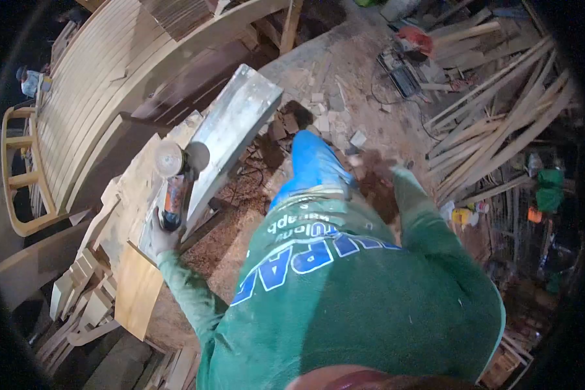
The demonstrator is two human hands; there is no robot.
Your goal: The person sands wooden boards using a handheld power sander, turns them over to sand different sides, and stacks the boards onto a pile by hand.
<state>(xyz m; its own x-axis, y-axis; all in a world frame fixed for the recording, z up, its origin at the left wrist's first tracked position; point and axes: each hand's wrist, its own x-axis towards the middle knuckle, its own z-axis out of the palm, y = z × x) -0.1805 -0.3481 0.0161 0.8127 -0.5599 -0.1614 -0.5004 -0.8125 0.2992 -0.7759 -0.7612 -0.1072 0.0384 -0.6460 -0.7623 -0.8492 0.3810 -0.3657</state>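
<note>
My left hand (pixel 164 235) is wrapped around the rear of an angle grinder (pixel 174 198) with an orange and dark body. Its round disc (pixel 169 160) faces up toward me, above a wooden bench top (pixel 142 170). Alongside the grinder runs a long pale beam (pixel 240 107) with a smooth greyish top, and the disc's round shadow falls on it. On the other side, my right arm in its green sleeve (pixel 422 208) hangs near my hip. The right hand at the cuff is lost in dark blur, so its fingers do not show.
A large curved slatted wooden structure (pixel 120 71) rises at the upper left, with a ladder-like wooden frame (pixel 29 175) beside it. Another person (pixel 29 81) is at the far left. Offcuts (pixel 322 120) litter the floor. Long wood strips (pixel 494 123) are piled on the right, near a dark box with a cable (pixel 402 75).
</note>
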